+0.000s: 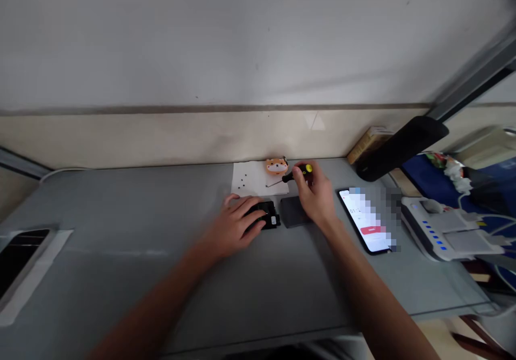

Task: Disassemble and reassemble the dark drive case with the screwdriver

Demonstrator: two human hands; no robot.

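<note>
Two hands [236,225], one screwdriver [287,178] (held) — one device [270,213]

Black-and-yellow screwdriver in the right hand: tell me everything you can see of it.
The black-and-yellow screwdriver has a thick, plastic-looking handle with a yellow end, and a thin shaft that looks metal. The right hand grips the handle. It slants, tip down and leftward over the white paper sheet, near the orange-and-white animal-faced case. Whether the tip touches the paper is unclear.
</note>
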